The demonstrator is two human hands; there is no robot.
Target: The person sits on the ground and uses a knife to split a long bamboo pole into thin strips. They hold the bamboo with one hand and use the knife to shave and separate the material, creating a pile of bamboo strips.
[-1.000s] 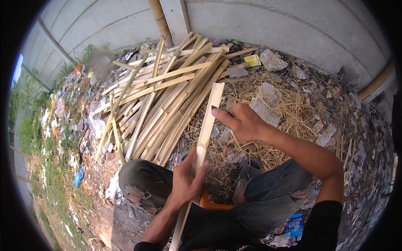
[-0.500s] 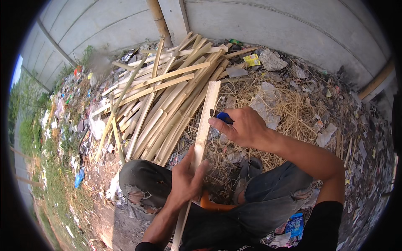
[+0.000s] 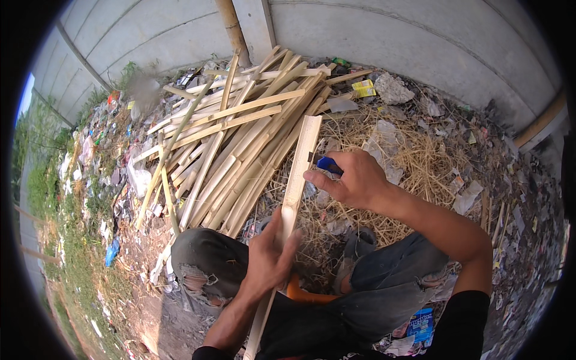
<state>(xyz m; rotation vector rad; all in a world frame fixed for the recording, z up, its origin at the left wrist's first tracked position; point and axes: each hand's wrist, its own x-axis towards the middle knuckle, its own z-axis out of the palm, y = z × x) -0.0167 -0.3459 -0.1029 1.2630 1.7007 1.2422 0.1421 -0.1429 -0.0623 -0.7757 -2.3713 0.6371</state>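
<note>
A long split bamboo strip (image 3: pixel 302 162) slants away from me, its pale inner face up. My left hand (image 3: pixel 270 255) is closed around its lower part, thumb on one side and fingers on the other. In my right hand (image 3: pixel 360 180) is a blue-handled utility knife (image 3: pixel 328 165), gripped with the thumb reaching toward the strip. The knife's short dark blade is at the strip's right edge, above its midpoint; whether it cuts in is too small to tell. The strip's near end runs down past my left forearm.
Beyond my knees lies a heap of split bamboo strips (image 3: pixel 240 144). Dry straw-like shavings (image 3: pixel 420 174) cover the ground to the right, with scattered litter. A concrete wall (image 3: pixel 396 36), a bamboo pole (image 3: pixel 231 27) and a rock (image 3: pixel 393 89) stand behind. An orange curved object (image 3: pixel 309 294) shows between my legs.
The whole view has shifted slightly. My right hand and the knife sit a little farther right, still beside the strip's edge. My left hand keeps its hold at the same place.
</note>
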